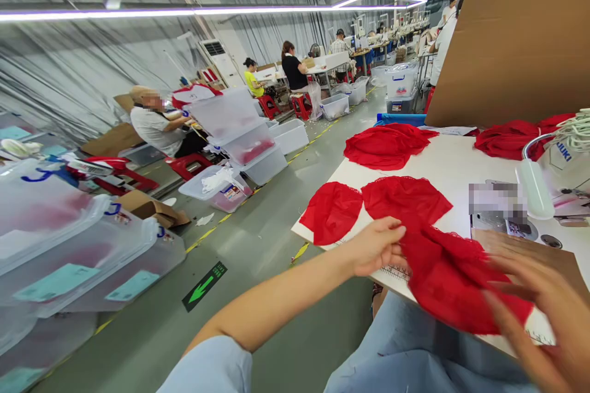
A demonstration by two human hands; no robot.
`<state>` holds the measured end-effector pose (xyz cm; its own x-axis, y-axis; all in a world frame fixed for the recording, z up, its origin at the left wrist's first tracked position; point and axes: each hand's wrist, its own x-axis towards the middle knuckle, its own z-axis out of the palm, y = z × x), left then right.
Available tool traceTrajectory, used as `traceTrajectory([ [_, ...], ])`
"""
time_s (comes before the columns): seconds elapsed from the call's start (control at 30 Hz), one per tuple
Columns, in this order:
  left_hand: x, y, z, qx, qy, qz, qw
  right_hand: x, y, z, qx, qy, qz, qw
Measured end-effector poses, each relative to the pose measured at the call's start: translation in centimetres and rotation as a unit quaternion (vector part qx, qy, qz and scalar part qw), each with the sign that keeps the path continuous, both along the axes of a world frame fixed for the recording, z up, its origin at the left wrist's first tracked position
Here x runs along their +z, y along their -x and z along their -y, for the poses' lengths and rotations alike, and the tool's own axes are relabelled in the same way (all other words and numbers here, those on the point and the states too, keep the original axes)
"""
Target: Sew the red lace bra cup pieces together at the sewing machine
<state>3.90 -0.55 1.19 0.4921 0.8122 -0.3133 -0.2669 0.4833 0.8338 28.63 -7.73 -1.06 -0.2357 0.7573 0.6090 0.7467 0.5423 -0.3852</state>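
My left hand (378, 248) pinches the edge of a red fabric piece (454, 279) with thumb and fingertips. This sheer, scallop-edged piece lies over the front of the white sewing table and hangs slightly past its edge. Over its right part, my right hand (546, 304) is spread with fingers apart, blurred by motion; whether it touches the cloth I cannot tell. Just beyond my left hand are another red piece (401, 196) and a smaller red oval piece (332, 212). A stack of red pieces (387, 146) lies farther back on the table.
A sewing machine (560, 156) with a white lamp (534, 189) stands at the right, near a second red pile (507, 140). A cardboard sheet (511, 43) rises behind the table. Clear plastic bins (83, 252) stack up on the left. Several people sit at work farther off.
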Motion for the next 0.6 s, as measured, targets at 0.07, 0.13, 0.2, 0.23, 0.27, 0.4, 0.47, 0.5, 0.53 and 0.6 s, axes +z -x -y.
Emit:
traceTrajectory([
  [0.07,0.3,-1.0,1.1,-0.028,-0.056,-0.041,0.997,-0.4,2.7,-0.6,0.041,-0.037,0.036,0.998],
  [0.13,1.1,-1.1,1.0,-0.081,-0.196,-0.178,0.961,-1.7,4.5,-1.4,0.033,-0.067,0.041,0.996],
  [0.2,2.3,0.2,-0.6,-0.095,-0.345,-0.384,0.851,-3.0,5.1,-2.2,0.042,-0.037,0.043,0.998],
  [0.23,2.9,1.4,-2.0,-0.077,-0.391,-0.479,0.782,-3.4,4.9,-2.5,0.049,-0.004,0.04,0.998],
  [0.27,3.5,2.8,-3.7,-0.033,-0.405,-0.563,0.72,-3.6,4.6,-2.8,0.056,0.035,0.031,0.997],
  [0.4,5.0,8.8,-9.7,0.002,-0.379,-0.629,0.679,-1.6,2.9,-3.1,0.06,0.14,-0.109,0.982],
  [0.47,5.3,10.7,-10.5,-0.046,-0.37,-0.627,0.684,0.3,1.9,-2.7,0.042,0.163,-0.21,0.963],
  [0.5,5.5,11.1,-10.4,-0.08,-0.369,-0.62,0.688,1.3,1.4,-2.4,0.029,0.189,-0.259,0.947],
  [0.53,5.8,11.2,-9.9,-0.116,-0.371,-0.608,0.692,2.2,1.0,-2.0,0.017,0.23,-0.307,0.923],
  [0.6,6.6,10.7,-8.3,-0.194,-0.378,-0.574,0.7,3.5,0.3,-1.3,0.011,0.344,-0.409,0.845],
])
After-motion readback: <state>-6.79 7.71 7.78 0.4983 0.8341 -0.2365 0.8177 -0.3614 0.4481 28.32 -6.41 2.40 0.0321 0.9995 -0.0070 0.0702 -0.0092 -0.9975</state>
